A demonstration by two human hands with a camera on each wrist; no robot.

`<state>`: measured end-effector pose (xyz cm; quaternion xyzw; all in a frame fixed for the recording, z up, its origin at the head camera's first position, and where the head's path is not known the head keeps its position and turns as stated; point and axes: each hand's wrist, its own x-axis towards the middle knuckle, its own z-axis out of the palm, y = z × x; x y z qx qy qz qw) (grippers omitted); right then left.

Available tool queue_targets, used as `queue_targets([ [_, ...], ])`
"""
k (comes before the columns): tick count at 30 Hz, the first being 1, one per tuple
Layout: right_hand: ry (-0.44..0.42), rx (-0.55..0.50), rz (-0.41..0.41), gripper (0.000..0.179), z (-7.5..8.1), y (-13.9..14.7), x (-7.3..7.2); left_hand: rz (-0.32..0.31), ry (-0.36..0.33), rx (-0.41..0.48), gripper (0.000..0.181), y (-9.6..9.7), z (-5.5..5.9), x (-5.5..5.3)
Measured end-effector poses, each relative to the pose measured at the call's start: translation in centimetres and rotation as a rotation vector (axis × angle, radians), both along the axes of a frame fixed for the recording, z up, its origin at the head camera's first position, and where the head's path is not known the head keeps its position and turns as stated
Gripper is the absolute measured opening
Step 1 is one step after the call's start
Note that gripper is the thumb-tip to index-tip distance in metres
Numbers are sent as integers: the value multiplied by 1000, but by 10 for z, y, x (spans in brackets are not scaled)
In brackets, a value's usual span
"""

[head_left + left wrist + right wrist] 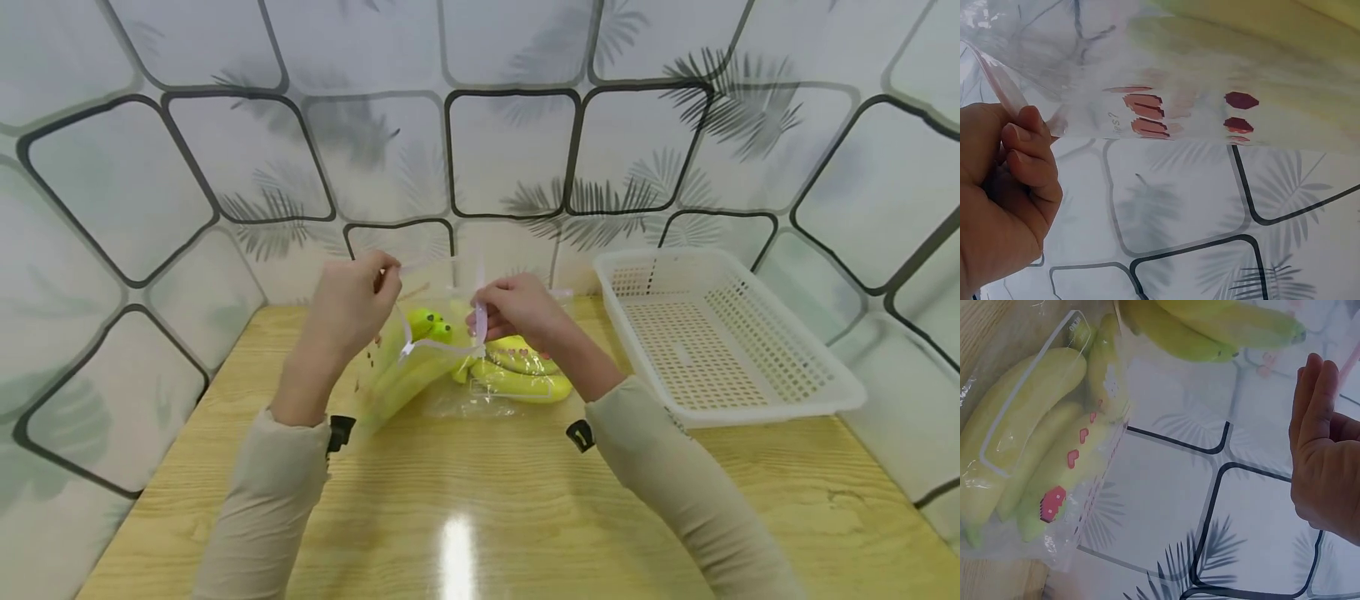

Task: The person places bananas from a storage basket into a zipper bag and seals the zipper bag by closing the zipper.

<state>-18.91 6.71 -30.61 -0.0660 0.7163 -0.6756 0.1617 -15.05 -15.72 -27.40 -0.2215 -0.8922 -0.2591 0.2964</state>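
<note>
A clear zip bag [435,287] with bananas [408,379] in it hangs between both hands, its mouth spread apart. My left hand [348,304] pinches the left side of the bag's top edge; the left wrist view shows the thumb and fingers curled at that strip. On the other side, the right hand [525,312] pinches the opposite edge between thumb and fingers. Just behind and right of it, a second clear bag [1054,550] printed with red hearts lies on the table, holding several yellow bananas [1019,406]. The right hand partly covers this bag in the head view.
A white perforated plastic basket [757,414] stands at the right on the wooden table [465,492]. Patterned walls [510,150] close in the back and both sides. Two small black clips [580,435] sit near the cuffs.
</note>
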Motion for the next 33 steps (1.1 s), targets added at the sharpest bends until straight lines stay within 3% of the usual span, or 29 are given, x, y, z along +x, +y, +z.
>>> queue_targets([
  [8, -62, -46, -43, 32, -12, 12, -3, -146, -307, 55, 32, 4, -17, 14],
  [12, -59, -61, -53, 31, -19, 18, -1, -101, -293, 97, 38, -6, -31, 26],
  [16, -49, -80, -39, 28, -27, 22, 4, -39, -253, 139, 32, -19, -45, 41],
  [20, -49, -109, -19, 29, -36, 27, 10, -23, -342, -16, 35, -25, -52, 59],
  [23, -47, -133, -11, 29, -43, 31, 14, -53, -412, -153, 47, -21, -50, 73],
  [28, -32, -161, -13, 28, -53, 37, 19, -151, -445, -262, 73, 1, -50, 90],
  [30, -30, -167, -10, 29, -56, 39, 20, -158, -446, -310, 80, 11, -54, 93],
  [33, -40, -198, -15, 29, -62, 41, 22, -128, -408, -353, 76, 23, -60, 94],
])
